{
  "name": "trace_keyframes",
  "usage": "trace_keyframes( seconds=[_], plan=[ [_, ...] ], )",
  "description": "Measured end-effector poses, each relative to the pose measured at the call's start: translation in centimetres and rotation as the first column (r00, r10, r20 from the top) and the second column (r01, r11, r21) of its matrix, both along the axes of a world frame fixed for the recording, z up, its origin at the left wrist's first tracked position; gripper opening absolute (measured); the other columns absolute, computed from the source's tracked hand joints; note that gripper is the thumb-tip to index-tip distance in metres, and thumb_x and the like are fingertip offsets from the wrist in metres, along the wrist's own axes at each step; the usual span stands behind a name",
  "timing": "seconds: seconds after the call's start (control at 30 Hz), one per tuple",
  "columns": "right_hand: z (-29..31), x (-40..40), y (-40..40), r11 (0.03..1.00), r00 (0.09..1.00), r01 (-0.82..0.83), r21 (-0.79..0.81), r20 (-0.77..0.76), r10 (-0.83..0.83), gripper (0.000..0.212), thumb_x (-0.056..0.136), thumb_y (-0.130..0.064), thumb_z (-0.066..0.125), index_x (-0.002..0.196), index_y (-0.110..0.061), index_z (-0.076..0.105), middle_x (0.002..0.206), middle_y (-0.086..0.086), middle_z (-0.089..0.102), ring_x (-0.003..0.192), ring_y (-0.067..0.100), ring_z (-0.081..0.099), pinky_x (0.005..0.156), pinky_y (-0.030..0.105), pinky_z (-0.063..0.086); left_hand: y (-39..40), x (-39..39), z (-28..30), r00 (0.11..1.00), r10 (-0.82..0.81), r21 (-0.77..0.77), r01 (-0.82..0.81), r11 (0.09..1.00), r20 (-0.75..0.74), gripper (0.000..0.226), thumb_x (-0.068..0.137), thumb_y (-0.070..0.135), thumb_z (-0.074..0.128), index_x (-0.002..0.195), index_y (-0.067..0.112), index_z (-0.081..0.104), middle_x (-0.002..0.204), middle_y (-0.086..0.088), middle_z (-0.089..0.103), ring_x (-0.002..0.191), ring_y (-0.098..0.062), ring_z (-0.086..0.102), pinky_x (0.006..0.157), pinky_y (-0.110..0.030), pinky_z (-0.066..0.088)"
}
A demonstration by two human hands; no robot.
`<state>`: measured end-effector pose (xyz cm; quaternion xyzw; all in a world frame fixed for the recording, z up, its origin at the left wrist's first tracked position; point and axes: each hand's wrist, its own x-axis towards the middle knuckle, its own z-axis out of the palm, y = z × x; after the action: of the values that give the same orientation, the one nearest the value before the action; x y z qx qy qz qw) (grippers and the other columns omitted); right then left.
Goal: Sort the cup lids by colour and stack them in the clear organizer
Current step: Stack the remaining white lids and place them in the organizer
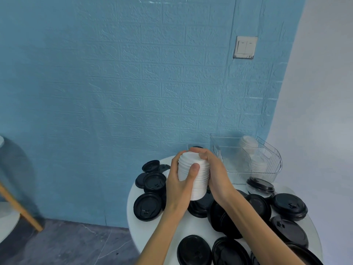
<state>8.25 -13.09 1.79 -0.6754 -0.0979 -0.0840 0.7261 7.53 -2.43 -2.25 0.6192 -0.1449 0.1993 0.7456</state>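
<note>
While both my hands are raised over the round white table (pixel 131 199), they hold one stack of white cup lids (pixel 193 176) between them. My left hand (pixel 178 188) wraps the stack from the left, thumb curled across its front and fingers curled behind it. My right hand (pixel 215 173) presses against the right side, fingers bent over the top rim (the fingertips sit on the uppermost lid). The stack tilts slightly, top leaning left, and sits above the table, not touching it.

The clear organizer (pixel 271 161) stands at the far right of the table, against the blue brick-pattern wall (pixel 114 83). Inside it, more white lids (pixel 248 145) lie in a row along the right-hand side; I cannot tell which compartment, since the dividers are hard to make out through the clear plastic.

Black cup lids (pixel 148 206) lie scattered over the table: a group at left, just beside my left wrist; a pile under and behind my forearms; more along the near and right edges. One short black stack (pixel 260 185) sits just in front of the organizer.

A light switch (pixel 245 47) is on the wall. A wooden leg (pixel 19 207) shows at far left.
</note>
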Motion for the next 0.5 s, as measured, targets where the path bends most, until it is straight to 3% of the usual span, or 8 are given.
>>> trace_keyframes(
  seconds=[0.13,0.23,0.33,0.4,0.5],
  plan=[
    [-0.8,0.1,-0.5,0.999,0.999,0.041,-0.014,0.002,-0.041,0.035,0.091,-0.035,0.048,0.113,-0.033,0.075,0.124,0.002,0.069,0.119,0.024,0.064,0.109,0.055,0.047,-0.7,0.5,-1.1,1.0,0.024,-0.004,-0.024,1.0,-0.007,0.074,0.072,0.078,0.068,0.134,0.04,0.055,0.121,0.02,0.069,0.113,-0.007,0.067,0.094,-0.028,0.053],
    [-1.5,-0.2,-0.6,0.999,0.999,0.033,-0.007,-0.009,-0.033,0.035,0.088,-0.033,0.049,0.11,-0.03,0.076,0.119,0.002,0.072,0.116,0.024,0.065,0.109,0.052,0.048,-1.2,0.5,-1.9,0.998,0.061,-0.019,-0.061,0.998,-0.008,0.084,0.067,0.088,0.062,0.134,0.038,0.056,0.12,0.021,0.069,0.112,-0.005,0.066,0.088,-0.017,0.05],
    [-1.7,-0.4,-1.1,1.0,1.0,0.019,-0.004,0.0,-0.019,0.033,0.095,-0.028,0.047,0.114,-0.028,0.074,0.121,0.001,0.071,0.118,0.024,0.065,0.109,0.05,0.048,-1.4,0.4,-2.0,0.997,0.077,0.019,-0.077,0.997,0.023,0.07,0.074,0.077,0.063,0.134,0.041,0.054,0.119,0.026,0.068,0.11,-0.002,0.066,0.086,-0.013,0.048],
    [-1.7,-0.5,-1.4,1.0,1.0,0.006,-0.013,0.0,-0.006,0.033,0.101,-0.025,0.045,0.117,-0.031,0.073,0.124,-0.002,0.07,0.119,0.02,0.064,0.11,0.049,0.048,-1.4,0.5,-2.2,0.997,0.067,0.047,-0.069,0.996,0.043,0.068,0.075,0.069,0.064,0.137,0.042,0.052,0.122,0.026,0.066,0.114,-0.003,0.065,0.091,-0.017,0.05],
    [-1.9,-0.3,-1.8,0.998,1.0,-0.018,-0.063,0.006,0.019,0.034,0.099,-0.039,0.047,0.125,-0.036,0.069,0.132,-0.01,0.066,0.127,0.013,0.059,0.115,0.047,0.042,-1.3,0.5,-2.5,0.995,0.076,0.054,-0.08,0.995,0.064,0.07,0.073,0.066,0.07,0.136,0.042,0.052,0.125,0.022,0.065,0.116,-0.006,0.065,0.094,-0.025,0.053]
  ],
)
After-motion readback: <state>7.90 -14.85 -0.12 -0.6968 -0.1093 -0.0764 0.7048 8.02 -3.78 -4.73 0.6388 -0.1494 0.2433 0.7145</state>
